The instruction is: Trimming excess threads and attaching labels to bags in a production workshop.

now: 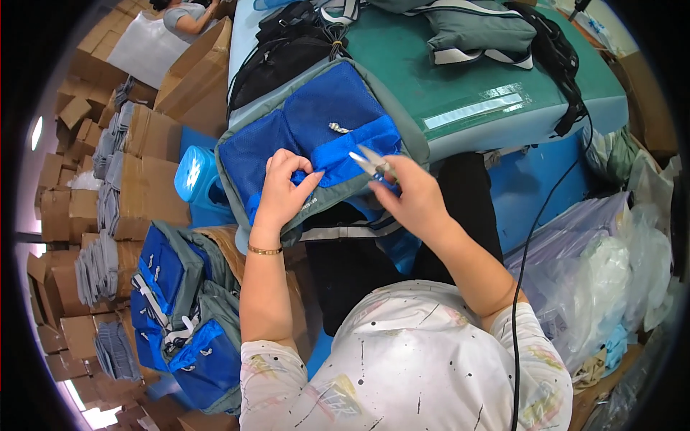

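A grey and blue bag (266,151) with mesh pockets lies tilted in front of me, partly over the table's near edge. My left hand (284,190) rests on its near side, closed, thumb and forefinger pinching at the bright blue pocket cloth (345,159). Whatever is between those fingertips is too small to make out. A pair of thread snips (371,162) is in my closed right hand (418,195), blades apart and pointing at the blue cloth. A pale cord end (338,128) lies on the mesh just beyond the blades.
The green-topped table (388,72) holds a black bag (287,68) and a grey piece with white straps (481,32). More blue and grey bags (190,309) are piled at my left, by a blue stool (194,176) and stacked cartons (144,194). Plastic bags (596,287) lie right; a black cable (535,215) hangs there.
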